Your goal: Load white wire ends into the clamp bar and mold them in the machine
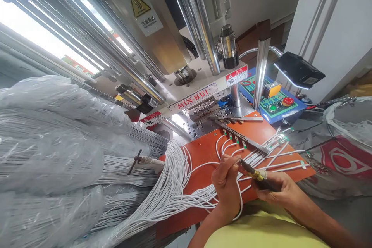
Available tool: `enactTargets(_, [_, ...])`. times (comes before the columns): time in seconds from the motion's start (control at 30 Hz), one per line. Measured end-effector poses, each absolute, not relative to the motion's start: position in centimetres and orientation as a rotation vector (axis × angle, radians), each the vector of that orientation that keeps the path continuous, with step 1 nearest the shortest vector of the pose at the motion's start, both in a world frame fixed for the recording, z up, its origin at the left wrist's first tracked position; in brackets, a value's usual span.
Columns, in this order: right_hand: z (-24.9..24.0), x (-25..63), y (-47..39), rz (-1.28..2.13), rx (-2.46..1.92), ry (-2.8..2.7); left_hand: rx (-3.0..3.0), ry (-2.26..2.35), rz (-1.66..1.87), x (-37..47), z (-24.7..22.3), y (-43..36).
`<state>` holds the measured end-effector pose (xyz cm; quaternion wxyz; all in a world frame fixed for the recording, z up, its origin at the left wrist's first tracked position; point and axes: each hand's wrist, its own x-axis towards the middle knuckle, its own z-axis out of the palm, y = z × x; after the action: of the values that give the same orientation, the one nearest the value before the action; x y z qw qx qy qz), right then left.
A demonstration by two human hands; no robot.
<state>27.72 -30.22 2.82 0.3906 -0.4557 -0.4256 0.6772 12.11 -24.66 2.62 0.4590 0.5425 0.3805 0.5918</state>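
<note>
My left hand pinches the end of a white cable above the front of the orange board; the cable's tail loops down past the wrist. Dark pliers with a yellow part are held in my right hand, their jaws at the tip of that cable, close to my left fingertips. What lies between the jaws is too small to make out. Behind my hands, a metal bar lies at a slant, with several green-tipped cable ends along it. Another metal bar lies farther back.
A press with steel columns stands behind the board. White cables and plastic-wrapped bundles fill the left. At the right are a blue control box, a black lamp and a large bag.
</note>
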Motion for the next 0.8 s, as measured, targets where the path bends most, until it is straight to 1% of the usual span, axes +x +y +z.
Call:
enactTargets(0.07, [2.9,28.4,-30.1,1.55,-1.276,-1.2,1.356,0.966,1.328,11.9,3.2,-24.5])
enactTargets(0.13, [2.7,29.2,-30.1,1.306,-1.367,-1.376,1.388,0.999,1.148,11.7,4.0,-24.3])
enactTargets(0.23, [2.0,30.3,-30.3,0.952,-1.412,-1.608,1.518,1.007,0.932,11.2,5.0,-23.7])
enactTargets(0.3, [1.7,30.7,-30.4,0.779,-1.42,-1.693,1.653,0.99,0.898,10.9,5.3,-23.4])
enactTargets(0.37, [1.7,30.8,-30.4,0.68,-1.438,-1.745,1.784,0.974,0.931,10.6,5.3,-23.1])
enactTargets(0.6, [2.0,31.7,-30.4,0.673,-1.358,-1.914,2.05,0.806,0.846,9.0,4.3,-22.4])
enactTargets(0.73, [2.0,32.1,-30.6,0.749,-1.425,-1.948,2.228,0.691,0.822,8.5,4.1,-22.1])
enactTargets(0.8, [2.4,32.1,-30.6,0.877,-1.432,-1.928,2.338,0.682,0.82,8.4,4.3,-22.1])
